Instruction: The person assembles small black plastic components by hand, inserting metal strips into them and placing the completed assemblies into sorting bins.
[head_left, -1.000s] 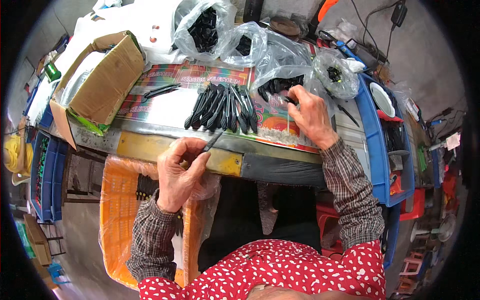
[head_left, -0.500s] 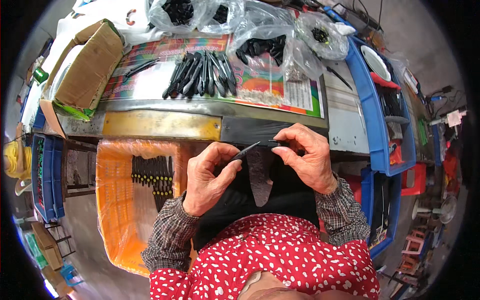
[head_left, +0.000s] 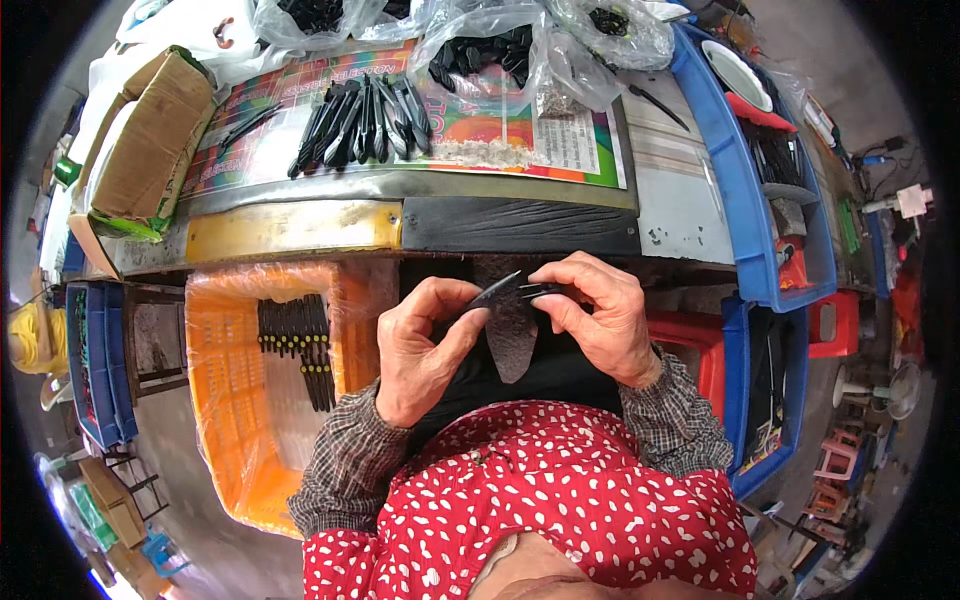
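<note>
My left hand (head_left: 420, 345) pinches a slim dark piece with a pointed tip (head_left: 498, 289) between thumb and fingers, its point aimed up and right. Just across from it, my right hand (head_left: 608, 322) grips a small black part with thin prongs (head_left: 540, 291); its far end is hidden by my fingers. The two pieces are close together, and I cannot tell whether they touch. Both hands are above my lap, in front of the table edge, with a dark grey tapered strip (head_left: 512, 350) beneath them.
On the table lies a pile of black slim pieces (head_left: 360, 122), with clear bags (head_left: 480, 60) of black parts behind. A cardboard box (head_left: 145, 150) stands left. Below it, an orange plastic-lined basket (head_left: 225, 400) holds rows of black pieces with yellow ends. Blue trays (head_left: 715, 150) stand right.
My hands have drawn slightly closer together, bringing the prongs near the pointed piece. The view has shifted, so the table and its contents appear higher and further left.
</note>
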